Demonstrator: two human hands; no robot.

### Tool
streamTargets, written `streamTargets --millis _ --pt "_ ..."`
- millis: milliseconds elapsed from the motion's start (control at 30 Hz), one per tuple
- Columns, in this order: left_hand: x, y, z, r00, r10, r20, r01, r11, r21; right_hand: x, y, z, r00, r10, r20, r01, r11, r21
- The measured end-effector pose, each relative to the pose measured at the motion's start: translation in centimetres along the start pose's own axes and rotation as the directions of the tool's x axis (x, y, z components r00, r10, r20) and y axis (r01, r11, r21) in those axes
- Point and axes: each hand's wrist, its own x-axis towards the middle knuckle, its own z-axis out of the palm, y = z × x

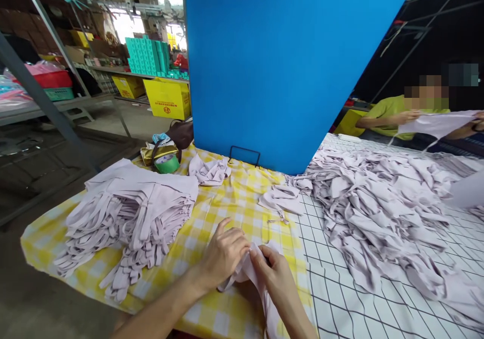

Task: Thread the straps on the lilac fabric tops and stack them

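Pale lilac fabric piece (247, 269) is pinched by left hand (225, 253) and right hand (275, 269) above the yellow checked tablecloth (242, 205); probably light and limp, it is best held by its edges.

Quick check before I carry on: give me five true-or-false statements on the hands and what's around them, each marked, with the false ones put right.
1. The left hand and the right hand both have fingers on one pale cloth piece. True.
2. A layered stack of pale pieces lies on the yellow-and-white checked cloth. True.
3. That stack is to the right of both hands. False: it is to their left.
4. A loose heap of pale pieces lies on a white surface with dark grid lines. True.
5. A red board stands beyond the hands. False: the large upright panel there is blue.
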Motion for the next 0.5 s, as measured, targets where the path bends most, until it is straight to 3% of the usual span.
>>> streamTargets --millis 233,500 --pt "2.0 2.1 1.2 0.994 0.013 0.104 -0.017 0.999 0.043 -0.3 -0.4 -2.5 0.997 0.044 -0.059 -0.038 0.994 0.1" --pt "6.2 4.8 3.2 0.983 0.005 0.183 0.033 0.979 -0.2 -0.6 -0.3 -6.9 0.967 0.07 -0.244 -0.066 0.998 0.024"
